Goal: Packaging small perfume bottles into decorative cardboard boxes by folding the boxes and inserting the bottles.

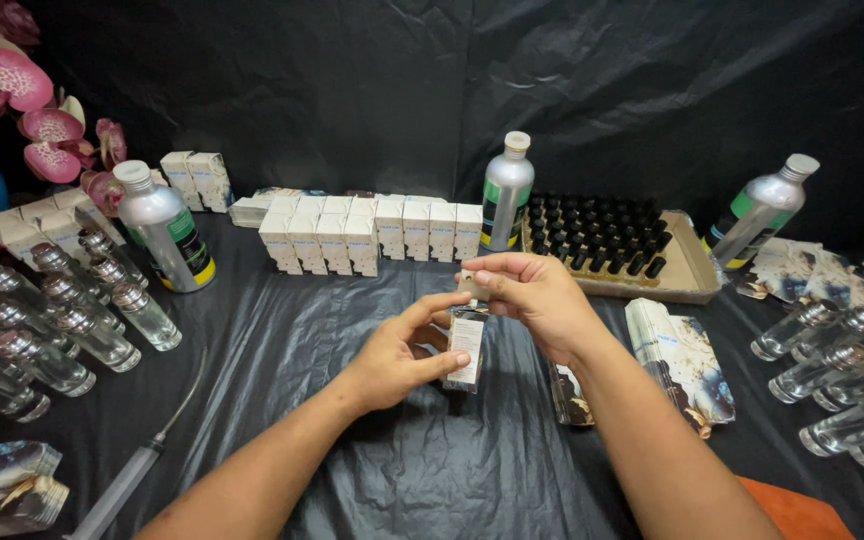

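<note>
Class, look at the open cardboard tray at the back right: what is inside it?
The cardboard tray holds rows of small black caps. Whether bottles sit beneath them is hidden.

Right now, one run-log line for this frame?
left hand: grips small box body | right hand: pinches its top flap | nearby: flat cartons, clear bottles, syringe | surface: black sheet
</note>
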